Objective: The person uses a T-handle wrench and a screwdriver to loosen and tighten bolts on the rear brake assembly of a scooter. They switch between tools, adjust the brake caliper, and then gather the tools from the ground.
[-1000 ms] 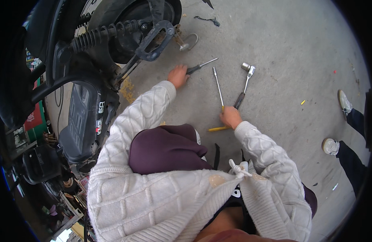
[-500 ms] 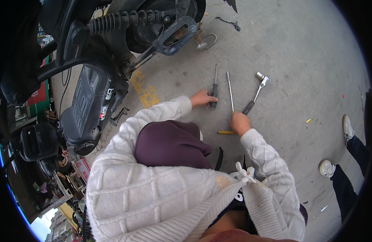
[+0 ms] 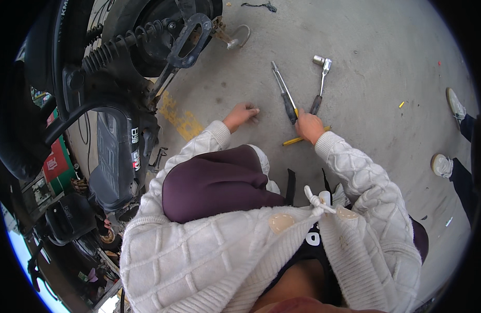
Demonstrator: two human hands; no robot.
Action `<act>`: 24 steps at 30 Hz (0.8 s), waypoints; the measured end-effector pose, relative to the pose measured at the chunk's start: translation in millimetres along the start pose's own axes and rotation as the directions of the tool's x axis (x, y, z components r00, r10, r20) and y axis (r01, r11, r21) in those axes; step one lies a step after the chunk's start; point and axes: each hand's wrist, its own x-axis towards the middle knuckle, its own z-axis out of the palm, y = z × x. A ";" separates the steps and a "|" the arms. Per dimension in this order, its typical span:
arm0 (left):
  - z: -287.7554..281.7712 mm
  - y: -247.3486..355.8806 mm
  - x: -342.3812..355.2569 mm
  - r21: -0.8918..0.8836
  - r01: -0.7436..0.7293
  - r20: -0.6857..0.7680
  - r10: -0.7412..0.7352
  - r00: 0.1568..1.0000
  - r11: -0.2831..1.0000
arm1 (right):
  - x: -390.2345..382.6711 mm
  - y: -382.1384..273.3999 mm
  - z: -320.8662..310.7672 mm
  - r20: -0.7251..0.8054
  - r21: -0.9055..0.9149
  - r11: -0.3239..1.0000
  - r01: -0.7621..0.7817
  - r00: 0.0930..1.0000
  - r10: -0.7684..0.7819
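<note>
My right hand (image 3: pixel 309 126) is closed round the middle of a T-handle wrench, whose yellow crossbar (image 3: pixel 291 141) sticks out on both sides of the fist. Its long silver shaft (image 3: pixel 285 86) points away from me. Close along the left of that shaft lies a screwdriver with a dark handle (image 3: pixel 289 108). A ratchet wrench (image 3: pixel 322 78) with a silver socket and dark grip lies just beyond my right hand, its grip end close to the fingers. To the left, my left hand (image 3: pixel 242 116) hovers over the ground with nothing in it, its fingers apart and slightly blurred.
A black scooter (image 3: pixel 115 146) with a coil spring and rear wheel stands at the left. Yellow paint (image 3: pixel 180 117) marks the concrete ground. Another person's shoes (image 3: pixel 442 165) are at the right. A dark strap (image 3: pixel 260 6) lies at the far edge.
My left hand has let go of the screwdriver and drawn away from it. The screwdriver now lies against the T-handle wrench's shaft. The whole view has shifted.
</note>
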 end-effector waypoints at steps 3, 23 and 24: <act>-15.4 7.6 -12.7 -0.060 -0.015 -0.035 0.013 0.999 0.998 | -0.8 2.8 1.1 -0.015 0.013 1.000 0.016 1.000 -0.016; -98.8 95.9 -51.2 -0.755 -0.366 -0.156 0.393 0.906 0.544 | -20.9 -99.8 -113.2 -0.231 0.907 0.214 0.362 0.854 -0.467; -101.8 96.8 -50.6 -0.758 -0.392 -0.227 0.352 0.908 0.522 | -22.3 -99.3 -111.7 -0.230 0.907 0.201 0.371 0.834 -0.501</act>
